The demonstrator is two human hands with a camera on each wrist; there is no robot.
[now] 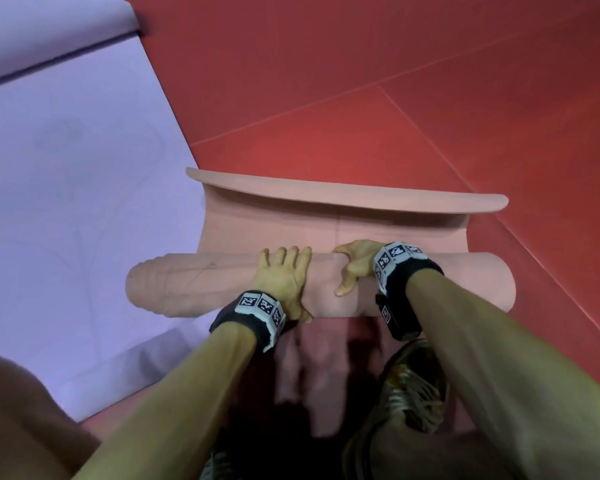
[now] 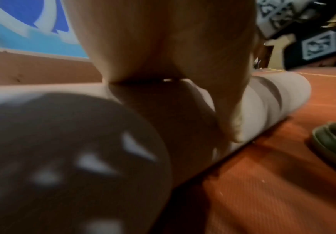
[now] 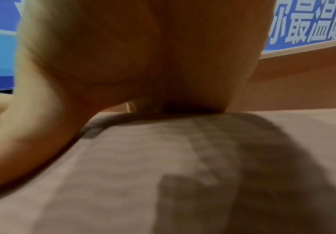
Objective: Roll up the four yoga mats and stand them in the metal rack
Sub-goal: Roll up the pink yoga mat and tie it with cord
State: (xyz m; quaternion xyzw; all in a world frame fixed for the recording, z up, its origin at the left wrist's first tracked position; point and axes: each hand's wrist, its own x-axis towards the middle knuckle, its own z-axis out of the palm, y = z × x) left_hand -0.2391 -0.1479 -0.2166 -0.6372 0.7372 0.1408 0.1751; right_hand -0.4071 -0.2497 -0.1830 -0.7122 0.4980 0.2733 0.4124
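Observation:
A pink yoga mat (image 1: 205, 285) lies across the red floor, nearly all rolled up. Its last short flap (image 1: 343, 199) curls upward just beyond the roll. My left hand (image 1: 281, 275) presses on top of the roll near its middle, fingers spread and fairly straight, thumb down the near side. My right hand (image 1: 355, 265) sits just to the right, fingers curled over the far side and thumb on the near side. The left wrist view shows the left hand (image 2: 173, 47) on the roll (image 2: 283, 95). The right wrist view shows the right hand (image 3: 123, 55) on the roll (image 3: 123, 174). No rack is in view.
A lilac mat (image 1: 66, 202) lies flat to the left, touching the roll's left end, with another lilac mat (image 1: 49, 26) beyond it. Red floor mats (image 1: 430, 116) stretch ahead and right. My shoe (image 1: 409, 386) is just behind the roll. A green slipper (image 2: 335, 142) lies nearby.

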